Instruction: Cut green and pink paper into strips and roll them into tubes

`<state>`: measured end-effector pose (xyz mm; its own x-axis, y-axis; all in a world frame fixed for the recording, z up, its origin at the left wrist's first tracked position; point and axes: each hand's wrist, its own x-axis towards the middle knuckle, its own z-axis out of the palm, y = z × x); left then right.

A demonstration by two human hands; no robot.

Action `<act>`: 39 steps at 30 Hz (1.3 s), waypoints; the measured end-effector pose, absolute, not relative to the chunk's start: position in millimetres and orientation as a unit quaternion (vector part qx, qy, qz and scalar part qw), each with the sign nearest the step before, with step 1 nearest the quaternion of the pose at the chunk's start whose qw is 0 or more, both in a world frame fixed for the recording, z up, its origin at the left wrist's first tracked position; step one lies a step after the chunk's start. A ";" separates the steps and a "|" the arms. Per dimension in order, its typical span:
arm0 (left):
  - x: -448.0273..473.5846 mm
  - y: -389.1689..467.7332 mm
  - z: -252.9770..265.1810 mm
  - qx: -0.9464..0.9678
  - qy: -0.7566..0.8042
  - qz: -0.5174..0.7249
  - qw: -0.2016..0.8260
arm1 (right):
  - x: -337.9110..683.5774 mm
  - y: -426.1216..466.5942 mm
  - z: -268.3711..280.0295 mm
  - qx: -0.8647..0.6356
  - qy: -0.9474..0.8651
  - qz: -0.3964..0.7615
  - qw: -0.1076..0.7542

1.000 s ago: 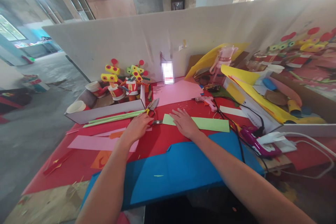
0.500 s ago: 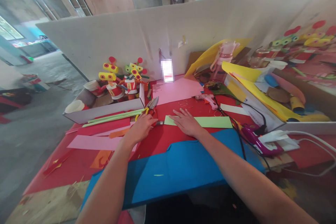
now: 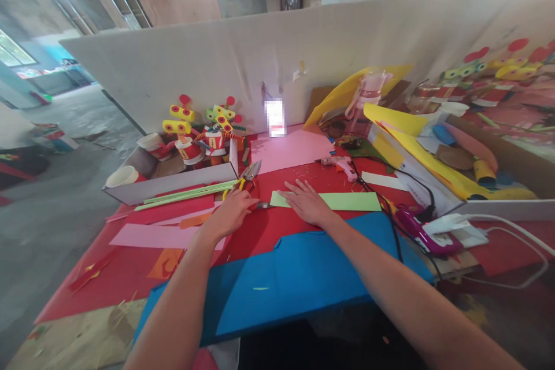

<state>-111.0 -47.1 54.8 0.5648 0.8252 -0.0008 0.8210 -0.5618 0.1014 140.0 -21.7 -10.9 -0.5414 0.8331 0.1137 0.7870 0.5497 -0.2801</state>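
Note:
My right hand (image 3: 304,202) lies flat, fingers spread, on a light green paper strip (image 3: 353,202), holding nothing. To its left, my left hand (image 3: 232,212) is closed with its fingers bent down towards the red tabletop. A small grey-tipped object (image 3: 262,205) sticks out beyond those fingers, near the strip's left end; its kind and the grip on it are hidden. Just past my left hand are scissors (image 3: 250,171) with yellow handles, their blades pointing away. Beside my left wrist lie a pink paper strip (image 3: 147,235) and orange paper scraps (image 3: 166,263).
A pink glue gun (image 3: 341,166) and its black cord lie to the right, near a purple power strip (image 3: 427,231). Paper-cup figures (image 3: 189,149) stand in a box at the left. A blue folded sheet (image 3: 303,272) covers the near edge. Pink paper (image 3: 292,150) lies behind.
Both hands keep nearly the same place and pose. The view has shifted very slightly; nothing has been taken up or let go.

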 end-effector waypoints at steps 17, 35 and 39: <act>-105.4 -45.4 47.6 0.876 0.473 0.066 0.065 | 130.5 -22.6 -9.4 -0.482 -0.861 0.100 0.128; -112.5 -37.4 35.0 0.877 0.464 0.103 0.071 | 168.5 -18.0 -7.1 -0.416 -0.897 0.105 0.103; -110.3 -40.7 39.4 0.878 0.461 0.097 0.088 | 167.4 -18.3 -6.2 -0.417 -0.896 0.109 0.103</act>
